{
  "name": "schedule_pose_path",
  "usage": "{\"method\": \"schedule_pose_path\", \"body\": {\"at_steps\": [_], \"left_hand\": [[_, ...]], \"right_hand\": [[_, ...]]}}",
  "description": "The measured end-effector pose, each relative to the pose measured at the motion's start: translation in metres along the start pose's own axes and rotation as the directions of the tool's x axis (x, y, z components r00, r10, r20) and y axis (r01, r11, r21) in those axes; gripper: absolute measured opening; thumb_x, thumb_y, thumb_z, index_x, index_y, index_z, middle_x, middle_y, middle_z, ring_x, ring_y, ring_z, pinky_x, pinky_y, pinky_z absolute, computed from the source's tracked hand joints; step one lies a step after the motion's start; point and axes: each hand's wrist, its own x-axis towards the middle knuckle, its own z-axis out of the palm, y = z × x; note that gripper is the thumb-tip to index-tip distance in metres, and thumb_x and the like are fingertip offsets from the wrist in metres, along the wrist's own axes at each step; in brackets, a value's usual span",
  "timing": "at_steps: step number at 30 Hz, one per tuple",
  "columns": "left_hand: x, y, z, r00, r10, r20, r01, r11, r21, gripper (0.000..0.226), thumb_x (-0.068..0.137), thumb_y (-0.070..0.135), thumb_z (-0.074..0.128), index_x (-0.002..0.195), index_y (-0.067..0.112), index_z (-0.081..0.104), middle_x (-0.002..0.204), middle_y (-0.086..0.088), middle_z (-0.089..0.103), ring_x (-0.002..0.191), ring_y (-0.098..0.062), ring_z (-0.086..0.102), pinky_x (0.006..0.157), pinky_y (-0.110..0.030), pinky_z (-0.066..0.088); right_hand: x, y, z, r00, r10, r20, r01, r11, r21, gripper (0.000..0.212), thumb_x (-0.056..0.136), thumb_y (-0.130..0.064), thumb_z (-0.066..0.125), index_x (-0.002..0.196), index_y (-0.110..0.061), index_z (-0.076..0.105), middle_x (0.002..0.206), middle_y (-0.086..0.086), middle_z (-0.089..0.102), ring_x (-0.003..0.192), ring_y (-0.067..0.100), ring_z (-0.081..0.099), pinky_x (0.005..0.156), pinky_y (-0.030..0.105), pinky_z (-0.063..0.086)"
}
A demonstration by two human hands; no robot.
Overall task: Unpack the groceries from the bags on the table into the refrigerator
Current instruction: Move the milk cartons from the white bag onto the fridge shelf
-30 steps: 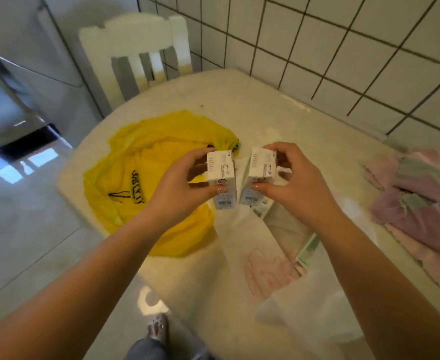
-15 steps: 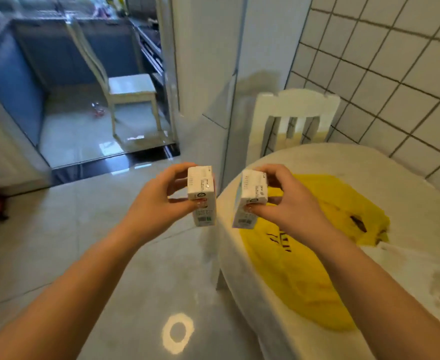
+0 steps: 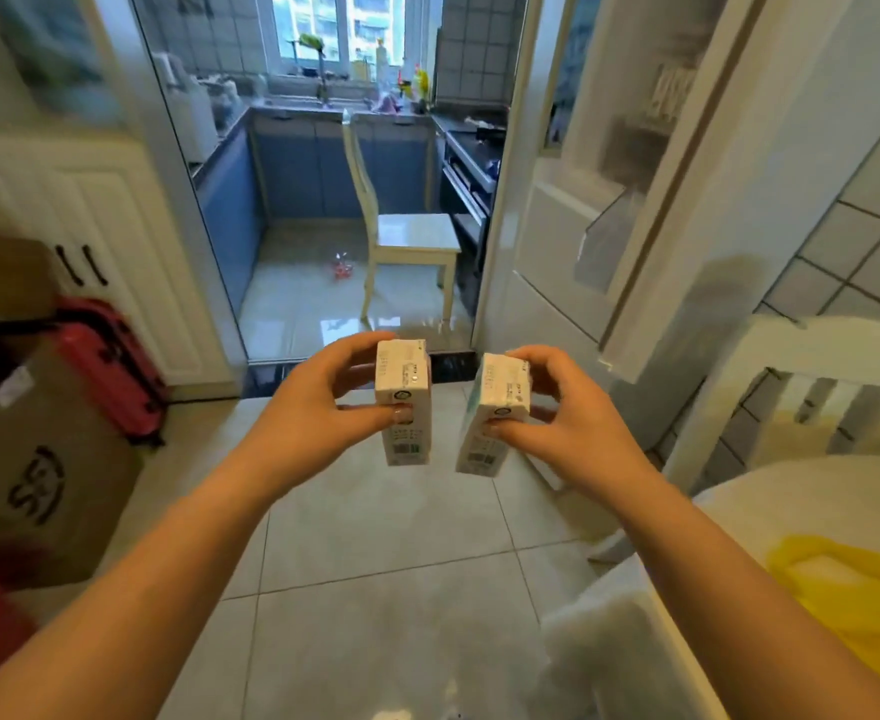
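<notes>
The left hand (image 3: pixel 318 407) pinches one carton (image 3: pixel 404 407) and the right hand (image 3: pixel 562 418) another carton (image 3: pixel 495 413), both over the floor (fridge (image 3: pixel 661 200) ahead-right). With both hands full, opening the door could make one slip.

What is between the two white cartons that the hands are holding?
In the head view, nothing: the left carton and the right carton are apart. Through the gap only the floor tiles and the dark threshold show.
</notes>
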Motion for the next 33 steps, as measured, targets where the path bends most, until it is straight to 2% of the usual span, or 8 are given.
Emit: {"method": "schedule_pose_path", "body": {"at_steps": [5, 9, 14, 17, 20, 24, 27, 33], "left_hand": [[0.076, -0.027, -0.029, 0.999, -0.015, -0.044, 0.014, 1.0, -0.013, 0.061, 0.075, 0.011, 0.073, 0.121, 0.042, 0.047, 0.116, 0.026, 0.056, 0.105, 0.012, 0.051, 0.082, -0.015, 0.049], [0.155, -0.048, -0.049, 0.997, -0.04, -0.072, 0.038, 0.999, -0.032, 0.062, 0.074, 0.01, 0.074, 0.123, 0.039, 0.049, 0.114, 0.027, 0.057, 0.1, 0.019, 0.052, 0.084, -0.025, 0.054], [0.262, -0.055, -0.07, 0.991, -0.006, -0.133, 0.006, 1.0, 0.003, 0.063, 0.073, 0.011, 0.075, 0.118, 0.044, 0.047, 0.11, 0.032, 0.055, 0.096, 0.026, 0.049, 0.079, -0.015, 0.05], [0.319, -0.063, -0.077, 0.988, 0.015, -0.155, -0.015, 1.0, 0.0, 0.061, 0.073, 0.009, 0.075, 0.114, 0.045, 0.048, 0.108, 0.032, 0.054, 0.095, 0.025, 0.05, 0.079, -0.016, 0.051], [0.373, -0.075, -0.078, 0.989, 0.034, -0.146, -0.034, 0.999, 0.005, 0.061, 0.072, 0.011, 0.075, 0.111, 0.049, 0.047, 0.106, 0.034, 0.054, 0.093, 0.025, 0.051, 0.076, -0.01, 0.049], [0.458, -0.095, -0.075, 0.995, 0.06, -0.078, -0.062, 0.998, -0.02, 0.063, 0.073, 0.013, 0.075, 0.123, 0.039, 0.047, 0.106, 0.034, 0.053, 0.091, 0.027, 0.05, 0.074, -0.004, 0.045], [0.529, -0.111, -0.068, 0.995, 0.095, -0.009, -0.095, 0.994, -0.051, 0.065, 0.071, 0.015, 0.076, 0.124, 0.039, 0.047, 0.108, 0.032, 0.055, 0.093, 0.024, 0.051, 0.079, -0.008, 0.045], [0.675, -0.13, -0.052, 0.963, 0.192, 0.189, -0.165, 0.974, -0.153, 0.063, 0.073, 0.005, 0.074, 0.114, 0.044, 0.047, 0.1, 0.033, 0.057, 0.087, 0.026, 0.052, 0.067, -0.002, 0.046]], "right_hand": [[0.099, 0.008, 0.015, 0.999, -0.038, 0.028, 0.036, 0.996, 0.079, 0.049, 0.075, -0.007, 0.074, 0.106, -0.034, 0.049, 0.106, -0.016, 0.057, 0.103, 0.001, 0.056, 0.084, 0.026, 0.053], [0.189, 0.02, 0.021, 0.997, -0.079, -0.013, 0.08, 0.982, 0.171, 0.05, 0.074, 0.0, 0.073, 0.111, -0.025, 0.051, 0.104, -0.013, 0.058, 0.094, -0.008, 0.057, 0.075, 0.015, 0.053], [0.305, 0.028, 0.02, 0.994, -0.108, -0.028, 0.112, 0.963, 0.247, 0.052, 0.074, -0.001, 0.073, 0.108, -0.034, 0.051, 0.105, -0.02, 0.058, 0.096, -0.017, 0.054, 0.071, 0.011, 0.051], [0.362, 0.035, 0.019, 0.993, -0.105, -0.049, 0.114, 0.954, 0.278, 0.054, 0.075, -0.002, 0.072, 0.108, -0.039, 0.05, 0.107, -0.018, 0.059, 0.099, -0.011, 0.056, 0.074, 0.017, 0.054], [0.405, 0.054, 0.018, 0.992, -0.048, -0.113, 0.08, 0.95, 0.303, 0.061, 0.075, -0.003, 0.072, 0.119, -0.038, 0.047, 0.11, -0.016, 0.058, 0.102, -0.003, 0.057, 0.077, 0.021, 0.055], [0.462, 0.082, 0.006, 0.982, 0.028, -0.187, 0.04, 0.936, 0.349, 0.062, 0.074, 0.001, 0.072, 0.118, -0.034, 0.046, 0.102, -0.019, 0.058, 0.09, -0.012, 0.06, 0.068, 0.012, 0.052], [0.51, 0.104, -0.01, 0.96, 0.053, -0.273, 0.043, 0.942, 0.334, 0.057, 0.072, 0.005, 0.072, 0.115, -0.026, 0.051, 0.104, -0.014, 0.061, 0.089, -0.012, 0.06, 0.069, 0.01, 0.051], [0.609, 0.131, -0.045, 0.885, 0.082, -0.458, 0.013, 0.979, 0.202, 0.052, 0.072, -0.003, 0.075, 0.104, -0.037, 0.053, 0.103, -0.017, 0.062, 0.098, -0.009, 0.058, 0.074, 0.016, 0.054]]}}
